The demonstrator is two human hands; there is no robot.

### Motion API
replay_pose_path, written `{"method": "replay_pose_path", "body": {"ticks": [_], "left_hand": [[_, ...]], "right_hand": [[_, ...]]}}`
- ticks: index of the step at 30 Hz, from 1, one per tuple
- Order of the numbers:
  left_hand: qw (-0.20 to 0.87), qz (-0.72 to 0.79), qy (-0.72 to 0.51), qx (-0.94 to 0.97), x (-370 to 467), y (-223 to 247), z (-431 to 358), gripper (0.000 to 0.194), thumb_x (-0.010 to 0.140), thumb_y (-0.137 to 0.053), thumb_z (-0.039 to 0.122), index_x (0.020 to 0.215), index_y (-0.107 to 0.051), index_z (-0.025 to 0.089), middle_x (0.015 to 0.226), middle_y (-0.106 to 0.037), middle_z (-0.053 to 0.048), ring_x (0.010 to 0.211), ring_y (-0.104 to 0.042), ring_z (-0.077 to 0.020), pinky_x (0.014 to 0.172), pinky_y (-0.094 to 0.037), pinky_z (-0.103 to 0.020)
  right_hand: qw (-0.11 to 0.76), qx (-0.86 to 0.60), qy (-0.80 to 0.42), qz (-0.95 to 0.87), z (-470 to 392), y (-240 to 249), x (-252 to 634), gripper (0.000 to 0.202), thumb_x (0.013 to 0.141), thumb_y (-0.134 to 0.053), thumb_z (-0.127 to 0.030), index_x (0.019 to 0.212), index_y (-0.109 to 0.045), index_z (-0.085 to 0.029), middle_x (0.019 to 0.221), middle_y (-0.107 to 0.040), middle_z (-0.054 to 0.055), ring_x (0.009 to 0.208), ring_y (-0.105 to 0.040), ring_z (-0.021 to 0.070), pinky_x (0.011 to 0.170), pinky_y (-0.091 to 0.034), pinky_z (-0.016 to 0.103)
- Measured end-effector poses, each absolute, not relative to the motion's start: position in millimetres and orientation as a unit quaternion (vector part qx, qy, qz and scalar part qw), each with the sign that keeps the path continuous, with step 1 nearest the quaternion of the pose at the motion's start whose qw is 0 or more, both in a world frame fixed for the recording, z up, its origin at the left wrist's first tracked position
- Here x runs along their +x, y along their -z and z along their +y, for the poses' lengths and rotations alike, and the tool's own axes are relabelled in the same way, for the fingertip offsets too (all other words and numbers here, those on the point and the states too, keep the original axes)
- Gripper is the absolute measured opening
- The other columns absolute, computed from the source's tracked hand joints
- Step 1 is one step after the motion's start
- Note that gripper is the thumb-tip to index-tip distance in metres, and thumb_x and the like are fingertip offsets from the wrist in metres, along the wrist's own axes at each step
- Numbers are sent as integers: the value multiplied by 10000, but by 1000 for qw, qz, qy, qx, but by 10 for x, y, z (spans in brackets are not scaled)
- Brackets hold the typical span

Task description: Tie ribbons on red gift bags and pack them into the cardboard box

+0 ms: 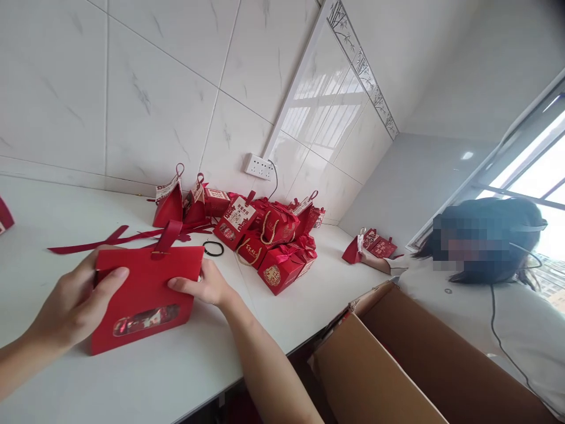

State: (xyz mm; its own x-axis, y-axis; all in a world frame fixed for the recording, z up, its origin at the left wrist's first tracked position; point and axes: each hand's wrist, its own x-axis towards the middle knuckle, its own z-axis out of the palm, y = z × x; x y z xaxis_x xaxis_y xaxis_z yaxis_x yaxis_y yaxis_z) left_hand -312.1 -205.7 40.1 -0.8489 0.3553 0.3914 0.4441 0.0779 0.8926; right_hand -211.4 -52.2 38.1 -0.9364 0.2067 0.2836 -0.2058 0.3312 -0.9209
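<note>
Left hand (pixel 75 306), right hand (pixel 210 285), box (pixel 143 288) between

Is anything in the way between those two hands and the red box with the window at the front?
Nothing visible is: the left hand holds the red box at its left side, the right hand at its right.
</note>
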Motion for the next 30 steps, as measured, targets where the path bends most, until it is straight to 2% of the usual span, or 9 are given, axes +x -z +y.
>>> {"method": "replay_pose_path", "body": {"ticks": [3,15,18,20,22,24,25,27,30], "left_hand": [[-28,-725,634,-266,-3101,-457,-2090,364,596,-471,586,733,-476,248,545,-566,55,525,-541,-174,440,-444,-241],[-13,-707,618,-345,-3179,-409,-2113,336,699,-472,546,773,-465,218,566,-559,43,558,-532,-163,504,-449,-227],[-5,-691,618,-375,-3199,-380,-2116,335,724,-458,554,750,-459,220,543,-535,37,509,-505,-161,492,-438,-249],[-7,-688,611,-391,-3194,-378,-2123,344,737,-449,566,736,-458,222,527,-512,35,488,-492,-162,484,-428,-262],[-7,-684,616,-391,-3155,-400,-2130,351,750,-447,572,733,-465,222,538,-507,33,496,-491,-163,496,-424,-269],[-7,-677,635,-373,-3084,-439,-2131,342,760,-454,564,729,-465,223,540,-494,39,500,-480,-158,505,-409,-268],[-9,-674,645,-359,-3044,-461,-2129,333,765,-456,556,725,-462,225,531,-482,44,496,-468,-156,505,-398,-267],[-17,-670,660,-339,-2976,-498,-2123,322,768,-460,547,720,-459,228,522,-475,48,494,-459,-156,509,-385,-267],[-29,-668,665,-334,-2955,-514,-2118,334,752,-470,565,723,-464,232,525,-493,50,496,-460,-158,516,-380,-267]], "right_hand": [[170,-6,-582,-795,-529,-389,-2103,374,722,-687,-414,1046,-625,-236,1063,-659,25,985,-621,242,866,-508,372],[151,20,-605,-781,-489,-431,-2094,402,694,-705,-414,1036,-630,-217,1056,-659,29,967,-620,220,856,-506,347],[143,21,-622,-770,-420,-459,-2080,412,675,-720,-450,1002,-651,-209,1047,-666,37,982,-611,221,875,-482,348],[157,28,-653,-740,-336,-490,-2074,485,665,-683,-565,981,-661,-197,1022,-675,58,982,-612,232,872,-473,362],[204,40,-694,-689,-216,-555,-2037,668,670,-519,-751,1006,-652,-188,1005,-679,93,971,-619,251,846,-479,401],[319,53,-731,-600,-58,-672,-1927,769,698,-330,-824,1051,-637,-214,1028,-674,99,973,-623,246,837,-480,426],[400,70,-740,-536,32,-750,-1838,725,726,-314,-802,1061,-636,-245,1050,-671,79,983,-619,225,850,-476,415],[551,126,-721,-401,212,-930,-1611,479,787,-430,-659,1038,-648,-314,1073,-667,9,997,-606,154,885,-462,329],[623,208,-677,-333,408,-1176,-1265,242,807,-566,-425,1015,-664,-348,1007,-677,-46,926,-608,91,843,-452,212]]}}
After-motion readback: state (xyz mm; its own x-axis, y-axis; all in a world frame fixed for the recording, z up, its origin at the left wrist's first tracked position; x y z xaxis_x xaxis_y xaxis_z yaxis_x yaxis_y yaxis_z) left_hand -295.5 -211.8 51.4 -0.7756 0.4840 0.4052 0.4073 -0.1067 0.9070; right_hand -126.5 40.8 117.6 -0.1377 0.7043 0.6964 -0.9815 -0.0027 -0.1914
